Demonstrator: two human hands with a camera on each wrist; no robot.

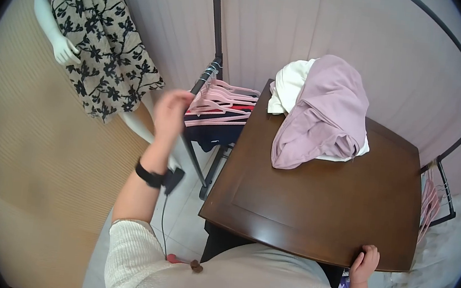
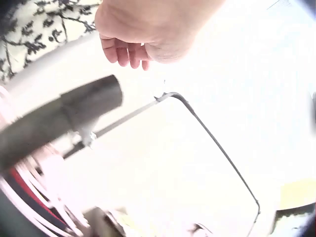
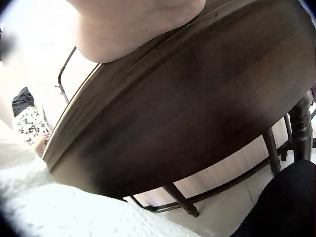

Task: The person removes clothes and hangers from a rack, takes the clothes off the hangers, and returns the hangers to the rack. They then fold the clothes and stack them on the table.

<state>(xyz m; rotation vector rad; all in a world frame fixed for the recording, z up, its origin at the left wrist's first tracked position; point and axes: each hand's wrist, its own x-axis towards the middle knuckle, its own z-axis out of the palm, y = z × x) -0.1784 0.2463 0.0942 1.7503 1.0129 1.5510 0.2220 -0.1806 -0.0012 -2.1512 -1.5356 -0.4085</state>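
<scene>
My left hand (image 1: pixel 170 114) is raised beside the front end of a dark rack bar (image 1: pixel 198 85) carrying pink hangers (image 1: pixel 218 109). In the left wrist view, the hand (image 2: pixel 148 29) is apart from the bar's end (image 2: pixel 94 101), its fingers loosely bent and holding nothing. My right hand (image 1: pixel 364 264) rests on the near edge of the brown table (image 1: pixel 313 209), fingers loosely bent. Only its heel (image 3: pixel 133 29) shows in the right wrist view, above the table's underside (image 3: pixel 182 113). A crumpled mauve garment (image 1: pixel 330 104) lies over white cloth (image 1: pixel 290 85) on the table.
A mannequin in a floral skirt (image 1: pixel 103 46) stands at the left. Dark clothing (image 1: pixel 208 139) hangs below the pink hangers. More pink hangers (image 1: pixel 430 201) hang on another dark rack at the right. Pale curtains (image 1: pixel 277 19) are behind the table.
</scene>
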